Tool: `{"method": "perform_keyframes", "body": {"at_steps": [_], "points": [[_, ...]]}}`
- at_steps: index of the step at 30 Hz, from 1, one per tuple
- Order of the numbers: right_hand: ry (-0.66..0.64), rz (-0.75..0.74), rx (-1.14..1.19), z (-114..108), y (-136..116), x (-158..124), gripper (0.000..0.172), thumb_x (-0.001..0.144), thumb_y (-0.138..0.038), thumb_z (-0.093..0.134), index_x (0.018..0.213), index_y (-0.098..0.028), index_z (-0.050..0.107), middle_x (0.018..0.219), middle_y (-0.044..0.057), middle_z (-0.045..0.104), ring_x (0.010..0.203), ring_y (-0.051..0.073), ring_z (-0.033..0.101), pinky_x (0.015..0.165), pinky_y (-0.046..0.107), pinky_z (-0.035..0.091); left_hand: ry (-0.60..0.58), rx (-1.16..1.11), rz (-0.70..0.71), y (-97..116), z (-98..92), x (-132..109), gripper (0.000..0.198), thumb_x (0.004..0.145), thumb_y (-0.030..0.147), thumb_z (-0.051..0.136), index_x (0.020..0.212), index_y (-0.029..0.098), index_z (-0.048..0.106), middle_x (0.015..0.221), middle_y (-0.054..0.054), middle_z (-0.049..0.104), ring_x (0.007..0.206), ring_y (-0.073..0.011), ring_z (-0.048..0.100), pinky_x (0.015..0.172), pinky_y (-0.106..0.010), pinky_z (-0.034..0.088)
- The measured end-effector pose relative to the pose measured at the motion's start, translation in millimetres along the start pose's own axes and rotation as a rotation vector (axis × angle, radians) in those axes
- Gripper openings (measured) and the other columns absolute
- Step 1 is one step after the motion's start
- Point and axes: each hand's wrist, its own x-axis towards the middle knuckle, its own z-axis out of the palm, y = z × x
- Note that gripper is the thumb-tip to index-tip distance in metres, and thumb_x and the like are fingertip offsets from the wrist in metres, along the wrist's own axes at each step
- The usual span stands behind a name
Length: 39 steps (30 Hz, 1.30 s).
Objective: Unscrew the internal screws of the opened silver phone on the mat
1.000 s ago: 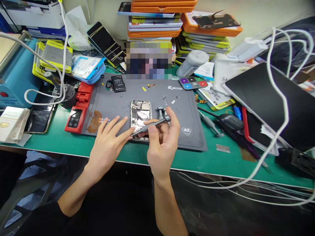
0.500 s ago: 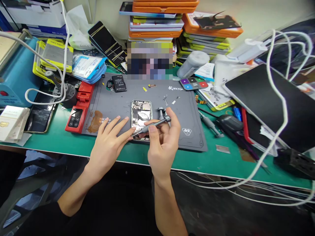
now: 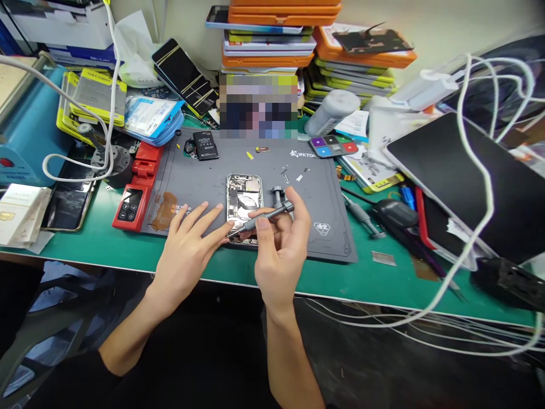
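Observation:
An opened phone [image 3: 246, 199] with its inner parts bare lies on the grey work mat [image 3: 204, 193]. My right hand [image 3: 281, 244] is closed round a grey screwdriver [image 3: 268, 218], tilted so its tip meets the phone's lower left corner. Fingers spread, my left hand [image 3: 187, 244] rests over the mat, with index finger and thumb at that same corner. Whether it pinches any small part there cannot be made out. Right of the phone stands another grey screwdriver [image 3: 278, 196], partly behind my right hand. A black battery [image 3: 206, 145] lies at the mat's upper left.
Tiny screws [image 3: 285, 176] and bits lie on the mat's right half. A red device [image 3: 131, 204] borders the mat's left side. Beyond the right edge are a screwdriver [image 3: 361, 215] and a black tablet-like panel [image 3: 460, 176]. A white cable [image 3: 485, 216] loops across the right.
Both hands, the screwdriver and the phone keep almost the same places. The view has shifted very slightly, and the tip stays at the phone's lower left corner.

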Motion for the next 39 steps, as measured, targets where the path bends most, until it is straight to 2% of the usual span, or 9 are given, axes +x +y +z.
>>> {"method": "perform_keyframes", "body": {"at_steps": [30,39], "points": [[0.007,-0.028,-0.037,-1.0,2.2,-0.3,0.050,0.107,-0.037,0.062,0.155,-0.036,0.048,0.107,0.006,0.073,0.087,0.021,0.074,0.072,0.040,0.071,-0.013,-0.007,0.005,-0.5,0.3,-0.8,0.031,0.111,0.024,0.061,0.140,0.025,0.073,0.155,-0.008,0.068,0.149,-0.0344,0.060,0.126,-0.065,0.045],[-0.001,-0.125,-0.092,-2.8,9.2,0.7,0.052,0.108,-0.030,0.060,0.158,-0.030,0.046,0.106,0.007,0.074,0.082,0.019,0.074,0.069,0.037,0.070,0.001,-0.013,-0.001,0.7,0.7,-0.3,0.030,0.112,0.024,0.059,0.139,0.024,0.072,0.154,-0.006,0.069,0.148,-0.0346,0.061,0.125,-0.065,0.046]]}}
